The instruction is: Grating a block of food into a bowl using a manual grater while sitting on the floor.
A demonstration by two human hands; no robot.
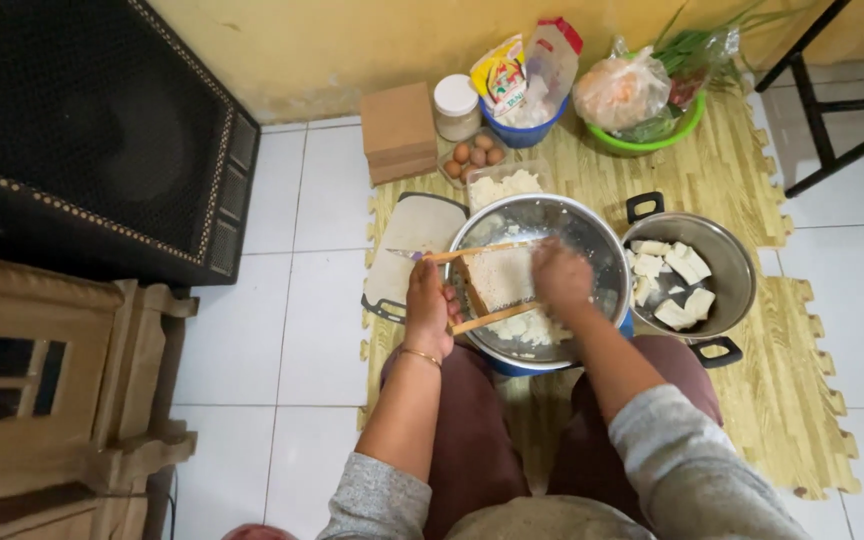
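Note:
A large steel bowl [607, 250] stands on the mat between my knees. Across it lies a wooden-framed grater [497, 278], tilted, with white crumbled mash [524, 326] beneath it in the bowl. My left hand [428, 305], a gold bangle on the wrist, grips the grater's left side near the lower wooden rail. My right hand [560, 274] presses down on the grater's right part with fingers curled and blurred; whatever is under it is hidden. To the right, a steel pot [734, 262] with black handles holds several white tofu blocks [688, 264].
A white cutting board [420, 228] with a knife [404, 254] lies left of the bowl. Behind are a tub of white crumbs [504, 186], eggs [476, 155], a jar [456, 106], a cardboard box [397, 130], a blue bowl [522, 132] and a green bowl [644, 143]. A black speaker [102, 130] stands left.

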